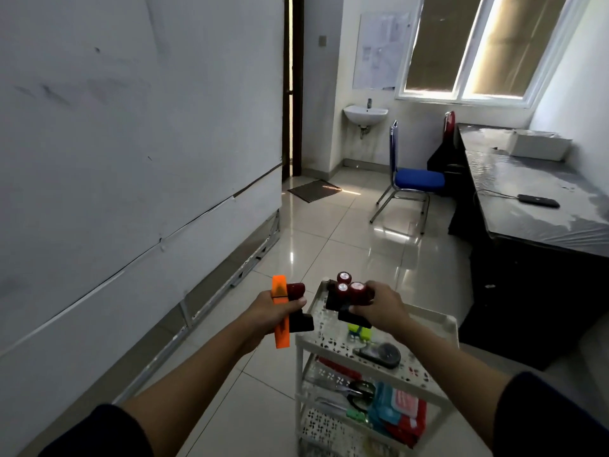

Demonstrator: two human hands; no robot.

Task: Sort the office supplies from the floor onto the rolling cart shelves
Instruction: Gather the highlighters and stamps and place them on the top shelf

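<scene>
2 hands carry supplies to the cart (443,328): left hand (268,310) grips an orange marker (280,311) beside it, right hand (379,306) clutches red-capped markers (349,290) above its top shelf, likely for sorting.

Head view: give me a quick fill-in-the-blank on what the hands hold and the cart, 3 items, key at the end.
1. The left hand grips a long marker whose colour is ____.
2. The right hand holds its dark red bundle above the cart's ____ shelf.
3. The chair near the sink has a seat coloured ____.

Missing words: orange; top; blue
</scene>
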